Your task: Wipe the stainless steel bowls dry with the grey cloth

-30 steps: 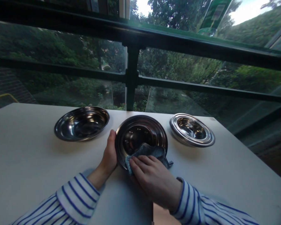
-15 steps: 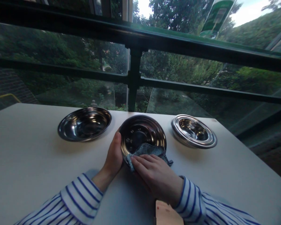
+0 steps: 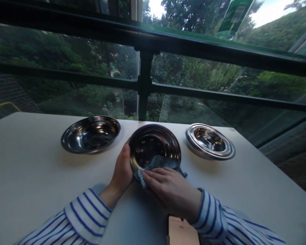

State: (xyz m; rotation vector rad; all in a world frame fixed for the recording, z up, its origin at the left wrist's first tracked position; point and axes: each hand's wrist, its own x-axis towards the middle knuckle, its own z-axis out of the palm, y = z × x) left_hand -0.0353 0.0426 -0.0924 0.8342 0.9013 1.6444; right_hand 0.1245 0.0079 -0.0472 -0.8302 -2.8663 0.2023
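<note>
A steel bowl [image 3: 153, 144] is tipped up toward me on the white table [image 3: 28, 177]. My left hand [image 3: 122, 172] grips its left rim, thumb along the edge. My right hand [image 3: 172, 192] presses a grey-blue cloth [image 3: 159, 163] against the bowl's lower inside and near rim, fingers closed over the cloth. Both sleeves are white with blue stripes.
A second steel bowl [image 3: 90, 133] lies flat to the left. A stack of steel plates [image 3: 209, 141] sits to the right. A dark railing [image 3: 145, 85] with glass panels runs behind the table's far edge. A pale card-like object [image 3: 182, 233] shows at the bottom.
The tilted bowl has been turned a little in my left hand, and my right hand has slid the cloth slightly along the near rim. The other dishes have stayed put.
</note>
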